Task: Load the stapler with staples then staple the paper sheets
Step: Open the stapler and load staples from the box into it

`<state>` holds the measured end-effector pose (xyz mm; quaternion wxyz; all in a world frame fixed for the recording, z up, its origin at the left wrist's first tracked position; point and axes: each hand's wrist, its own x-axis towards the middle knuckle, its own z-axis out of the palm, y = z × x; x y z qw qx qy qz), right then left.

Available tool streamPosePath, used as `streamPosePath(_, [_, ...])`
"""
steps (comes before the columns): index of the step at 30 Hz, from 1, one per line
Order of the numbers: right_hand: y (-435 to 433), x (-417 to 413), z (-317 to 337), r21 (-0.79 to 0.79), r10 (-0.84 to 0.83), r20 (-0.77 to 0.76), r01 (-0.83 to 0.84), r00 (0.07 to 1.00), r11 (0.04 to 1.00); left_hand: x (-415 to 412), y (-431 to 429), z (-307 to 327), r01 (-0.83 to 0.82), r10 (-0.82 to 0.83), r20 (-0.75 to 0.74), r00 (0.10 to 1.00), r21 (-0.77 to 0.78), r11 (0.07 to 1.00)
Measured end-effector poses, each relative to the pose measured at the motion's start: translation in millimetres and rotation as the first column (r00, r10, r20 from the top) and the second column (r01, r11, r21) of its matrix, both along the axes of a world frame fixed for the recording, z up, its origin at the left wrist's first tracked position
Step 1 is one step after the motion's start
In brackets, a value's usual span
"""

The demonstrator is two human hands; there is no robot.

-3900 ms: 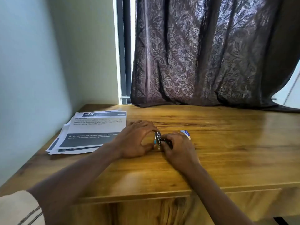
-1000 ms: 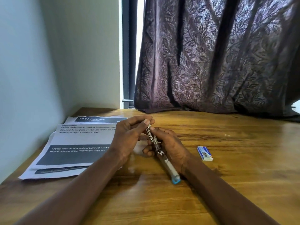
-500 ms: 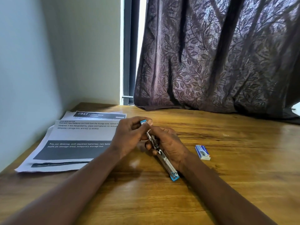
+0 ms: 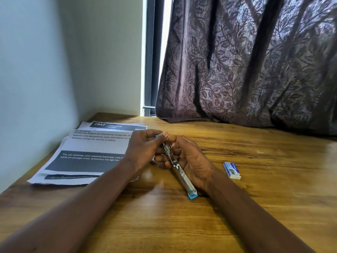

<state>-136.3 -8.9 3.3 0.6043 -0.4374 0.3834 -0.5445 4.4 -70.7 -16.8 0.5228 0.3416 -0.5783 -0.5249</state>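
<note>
- Wooden desk (image 4: pixel 182 225) stands in a corner, with one pale wall (image 4: pixel 45 61) on the left and one dark leaf-patterned curtain (image 4: pixel 246 61) behind it.
- One stack of printed sheets (image 4: pixel 87 152) lies flat on the desk's left side. At least two overlapping sheets show; the exact count cannot be told.
- One stapler (image 4: pixel 179 172), swung open into a long strip, is held between the two hands at the desk's middle. Its blue-capped near end is down by the right wrist.
- Left hand (image 4: pixel 144 148) has its fingers curled, pinching the stapler's far, blue-tipped end.
- Right hand (image 4: pixel 191 161) cradles the stapler's middle, fingers curled beneath it.
- One small blue-and-white staple box (image 4: pixel 232 170) lies on the desk, just right of the right hand and apart from it.
</note>
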Motion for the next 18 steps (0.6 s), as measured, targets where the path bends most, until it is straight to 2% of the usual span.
streamPosePath(4, [3,-2,1,0.042,0.042,0.05,-0.044,0.998,0.998,-1,-1,1,-0.055,0.056,0.057,0.997,-0.018,0.998])
streamPosePath(8, [6,-3,1,0.033,0.107,0.08,-0.109,0.991,0.993,3,-3,4,-0.084,0.084,0.026,0.996,0.013,0.996])
streamPosePath(15, [8,-8,3,0.071,0.111,-0.051,-0.107,0.993,0.992,6,-8,10,-0.128,0.129,-0.04,0.991,0.009,0.992])
streamPosePath(17, [9,-9,5,0.068,0.107,-0.062,-0.103,0.992,0.992,7,-9,10,-0.153,0.154,0.013,0.988,-0.033,0.988])
streamPosePath(18, [9,-8,5,0.058,0.082,-0.044,-0.079,0.996,0.995,7,-9,10,-0.206,0.216,0.092,0.972,-0.102,0.973])
